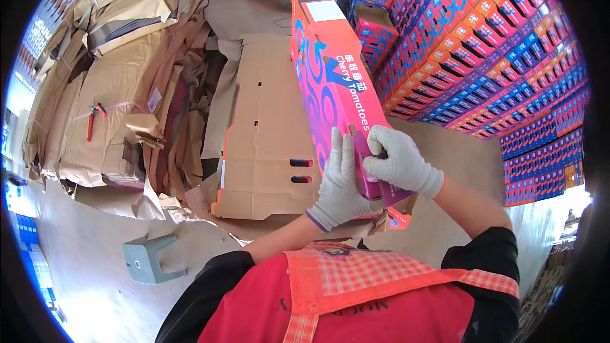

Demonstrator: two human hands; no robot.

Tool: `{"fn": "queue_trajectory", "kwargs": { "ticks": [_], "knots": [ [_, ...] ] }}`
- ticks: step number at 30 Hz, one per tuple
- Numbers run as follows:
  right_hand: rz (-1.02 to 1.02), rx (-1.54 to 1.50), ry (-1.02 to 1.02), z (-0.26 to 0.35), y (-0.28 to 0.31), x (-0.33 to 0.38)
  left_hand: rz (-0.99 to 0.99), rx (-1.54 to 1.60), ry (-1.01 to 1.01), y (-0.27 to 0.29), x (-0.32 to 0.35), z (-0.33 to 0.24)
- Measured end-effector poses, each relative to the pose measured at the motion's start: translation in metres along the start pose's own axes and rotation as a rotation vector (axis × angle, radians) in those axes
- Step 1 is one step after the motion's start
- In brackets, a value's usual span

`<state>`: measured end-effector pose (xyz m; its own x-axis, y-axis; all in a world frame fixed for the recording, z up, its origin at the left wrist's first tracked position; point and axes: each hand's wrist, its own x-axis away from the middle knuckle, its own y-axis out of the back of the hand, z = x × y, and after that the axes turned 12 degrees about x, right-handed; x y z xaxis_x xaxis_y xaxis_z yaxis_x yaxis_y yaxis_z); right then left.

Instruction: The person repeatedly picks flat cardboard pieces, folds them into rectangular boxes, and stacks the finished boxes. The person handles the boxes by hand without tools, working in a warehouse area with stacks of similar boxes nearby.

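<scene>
A pink, orange and purple printed cardboard carton [356,82], partly folded up, stands on a flat brown cardboard sheet in front of me. Both my hands wear pale knit gloves. My left hand [340,184] holds the carton's near left corner, its fingers straight along the side and its thumb toward the near end. At the near end, my right hand [400,162] is closed with bent fingers on the purple end flap [387,194]. What lies under its fingertips is hidden. Flat die-cut cardboard blanks [264,133], brown side up, lie beneath and left of the carton.
Bundled brown cardboard [108,95] is piled at the left, with red-handled pliers [92,121] on it. A pale blue-green stool [149,259] stands on the floor below. Stacked printed cartons [476,44] form a high wall at the right.
</scene>
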<state>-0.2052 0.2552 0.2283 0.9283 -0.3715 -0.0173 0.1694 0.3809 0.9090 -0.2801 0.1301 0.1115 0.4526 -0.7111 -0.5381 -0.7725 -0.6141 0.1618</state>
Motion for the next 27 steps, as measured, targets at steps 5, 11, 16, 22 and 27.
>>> {"fn": "queue_trajectory", "kwargs": {
  "ticks": [5, 11, 16, 22, 27],
  "knots": [
    [-0.205, 0.396, 0.466, 0.01, -0.036, -0.043, 0.137, 0.28, 0.214, -0.005, 0.01, 0.004],
    [-0.353, 0.052, 0.681, 0.044, -0.047, -0.086, 0.283, 0.071, 0.249, 0.014, 0.023, 0.009],
    [-0.129, -0.679, -0.335, 0.03, -0.007, -0.144, -0.048, 0.343, 0.288, 0.023, 0.032, -0.005],
    [-0.039, 0.349, 0.5, -0.027, -0.089, -0.122, 0.702, 0.308, 0.573, 0.06, 0.044, -0.04],
    [0.005, 0.82, -0.002, -0.144, -0.122, -0.082, 0.362, -0.534, 0.04, 0.179, 0.042, -0.014]
  ]
}}
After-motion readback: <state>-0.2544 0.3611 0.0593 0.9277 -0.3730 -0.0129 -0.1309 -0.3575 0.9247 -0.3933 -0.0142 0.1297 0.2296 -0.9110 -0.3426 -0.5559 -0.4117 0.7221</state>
